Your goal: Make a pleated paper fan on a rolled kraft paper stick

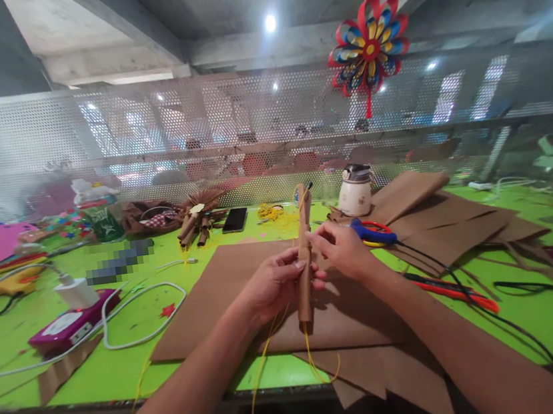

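A slim tube of rolled brown paper [306, 297] is held tilted almost upright above a brown paper sheet [207, 303]. My left hand [280, 277] is closed round its middle, thumb on the near side and fingers behind. Higher up, my right hand [339, 246] pinches at the tube's right edge; whether a string is also between those fingertips, I cannot tell. Thin yellow string [311, 357] hangs from the tube's lower end, and more trails down below my left hand.
Brown paper pieces [439, 214] lie at right, with a blue-handled tool [375, 232] and an orange-handled tool [461, 295] nearby. Behind stand a white flask [355, 194], a phone [234, 220] and finished paper rolls [191, 227]. A purple power strip [76, 322] and white cable occupy the left.
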Motion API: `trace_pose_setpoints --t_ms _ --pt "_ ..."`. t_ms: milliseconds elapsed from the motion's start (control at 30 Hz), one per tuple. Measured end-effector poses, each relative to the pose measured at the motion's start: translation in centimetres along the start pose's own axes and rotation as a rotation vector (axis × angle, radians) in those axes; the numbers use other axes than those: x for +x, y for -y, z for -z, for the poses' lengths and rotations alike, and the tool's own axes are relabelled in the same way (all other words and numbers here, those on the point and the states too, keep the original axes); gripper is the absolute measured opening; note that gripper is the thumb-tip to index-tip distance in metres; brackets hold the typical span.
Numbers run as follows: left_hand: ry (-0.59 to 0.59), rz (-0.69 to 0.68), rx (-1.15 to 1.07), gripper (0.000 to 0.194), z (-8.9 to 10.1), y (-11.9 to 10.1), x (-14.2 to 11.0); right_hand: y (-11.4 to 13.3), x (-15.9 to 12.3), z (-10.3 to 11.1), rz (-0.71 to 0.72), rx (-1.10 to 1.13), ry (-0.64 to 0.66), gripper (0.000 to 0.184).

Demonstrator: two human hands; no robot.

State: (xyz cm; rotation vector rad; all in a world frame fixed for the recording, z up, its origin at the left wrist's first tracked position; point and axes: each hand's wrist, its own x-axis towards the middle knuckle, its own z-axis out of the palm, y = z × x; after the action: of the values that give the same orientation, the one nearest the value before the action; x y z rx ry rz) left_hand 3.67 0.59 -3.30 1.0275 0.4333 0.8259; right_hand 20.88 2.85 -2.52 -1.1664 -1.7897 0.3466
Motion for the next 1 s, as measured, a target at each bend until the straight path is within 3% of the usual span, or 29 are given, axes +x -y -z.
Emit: trace_pose_setpoints --t_ms 233,400,500,667,800,1000 --pt "0.016 0.033 0.031 0.025 -0.2 0.2 0.0 0.0 -0.2 -0.3 0.074 -0.209 -0.018 0.033" --pt "-0.025 0.009 -0.007 0.022 -0.3 0.0 0.0 -0.4 0.2 0.0 0.044 -0.151 -0.063 0.024" --pt "-0.113 -0.031 -0.046 0.015 -0.3 -0.2 0.1 -0.5 0.3 0.2 0.014 -0.095 -0.079 0.017" --pt "-0.247 -0.114 -0.066 0.010 0.2 0.0 0.5 0.5 -0.6 -0.3 0.039 -0.038 0.049 0.025" --pt "-0.252 -0.153 -0.080 0.009 0.7 0.1 0.8 2.7 -1.9 -0.7 0.091 -0.165 0.165 0.029" --pt "-0.275 -0.131 -0.076 0.004 0.6 0.2 0.7 4.0 -2.7 -0.8 0.148 -0.332 0.196 0.024"
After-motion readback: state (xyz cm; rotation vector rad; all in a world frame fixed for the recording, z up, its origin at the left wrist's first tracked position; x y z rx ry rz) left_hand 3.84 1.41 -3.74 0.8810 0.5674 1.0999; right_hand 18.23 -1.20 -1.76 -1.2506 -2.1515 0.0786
